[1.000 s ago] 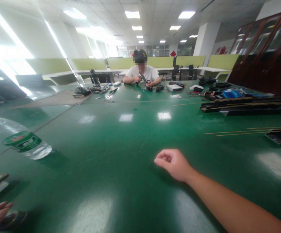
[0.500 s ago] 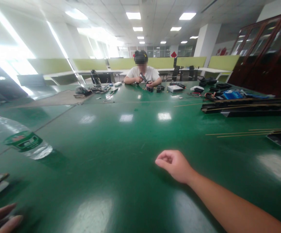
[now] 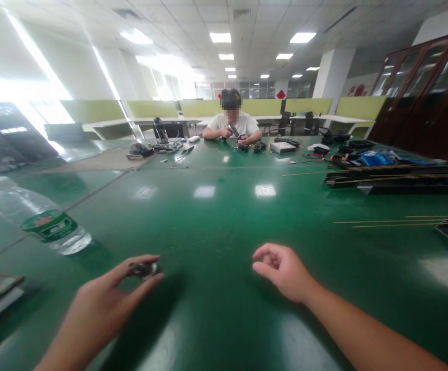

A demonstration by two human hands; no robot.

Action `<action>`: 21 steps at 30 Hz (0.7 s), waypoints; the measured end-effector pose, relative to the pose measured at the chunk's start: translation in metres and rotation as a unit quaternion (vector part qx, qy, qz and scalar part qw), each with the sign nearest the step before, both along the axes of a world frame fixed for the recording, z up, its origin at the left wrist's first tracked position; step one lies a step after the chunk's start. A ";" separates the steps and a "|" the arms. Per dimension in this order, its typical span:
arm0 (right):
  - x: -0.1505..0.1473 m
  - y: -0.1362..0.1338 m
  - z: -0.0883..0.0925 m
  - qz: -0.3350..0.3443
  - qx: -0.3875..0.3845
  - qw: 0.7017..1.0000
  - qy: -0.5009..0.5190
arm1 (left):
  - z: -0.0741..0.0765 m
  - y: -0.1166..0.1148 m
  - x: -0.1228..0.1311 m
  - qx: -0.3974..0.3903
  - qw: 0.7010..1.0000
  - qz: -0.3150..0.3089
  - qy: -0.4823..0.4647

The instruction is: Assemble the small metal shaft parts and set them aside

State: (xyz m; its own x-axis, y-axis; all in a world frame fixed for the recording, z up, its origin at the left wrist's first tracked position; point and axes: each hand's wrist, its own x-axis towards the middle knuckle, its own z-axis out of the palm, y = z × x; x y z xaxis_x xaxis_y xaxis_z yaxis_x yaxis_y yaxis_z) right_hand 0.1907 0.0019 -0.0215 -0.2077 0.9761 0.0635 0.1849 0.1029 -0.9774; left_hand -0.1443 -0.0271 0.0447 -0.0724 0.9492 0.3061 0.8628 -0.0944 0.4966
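The left hand [image 3: 100,304] pinches a small, blurred dark-and-silver object [image 3: 145,270] between thumb and fingers, above the green tabletop [image 3: 208,232]. Well right of it, the right hand [image 3: 286,274] is loosely curled, thumb and fingertips slightly apart.

L hand [image 3: 102,301] moved from lower-L corner twd R hand [image 3: 281,270], carrying small dk obj [image 3: 143,270].

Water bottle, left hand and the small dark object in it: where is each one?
Water bottle [image 3: 49,226]: head view, on its green label.
Left hand [image 3: 102,300]: head view, middle of the hand.
Small dark object [image 3: 143,270]: head view, its middle, between the fingertips.
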 end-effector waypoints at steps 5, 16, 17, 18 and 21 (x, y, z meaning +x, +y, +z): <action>0.001 0.000 -0.002 0.009 0.014 0.999 0.049 | -0.008 0.037 0.097 -0.089 0.956 -0.271 -0.065; 0.002 0.002 -0.005 0.048 0.022 0.998 0.014 | -0.043 0.033 0.148 -0.088 0.890 -0.353 -0.274; 0.002 0.002 -0.004 0.049 0.023 0.998 0.012 | -0.044 0.031 0.147 -0.086 0.889 -0.349 -0.283; 0.002 0.001 -0.003 0.049 0.024 0.998 0.016 | -0.044 0.030 0.147 -0.080 0.887 -0.349 -0.293; 0.003 0.001 -0.002 0.051 0.025 0.998 0.040 | -0.044 0.028 0.149 -0.073 0.871 -0.359 -0.327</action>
State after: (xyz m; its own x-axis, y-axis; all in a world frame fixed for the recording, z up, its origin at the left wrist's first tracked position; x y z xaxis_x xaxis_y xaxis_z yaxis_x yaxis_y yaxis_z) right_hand 0.1933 0.0029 -0.0234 -0.2989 0.9451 0.1321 0.0921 0.1664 -0.9818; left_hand 0.0043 0.0009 0.0005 0.4419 0.8472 0.2950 0.1346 -0.3877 0.9119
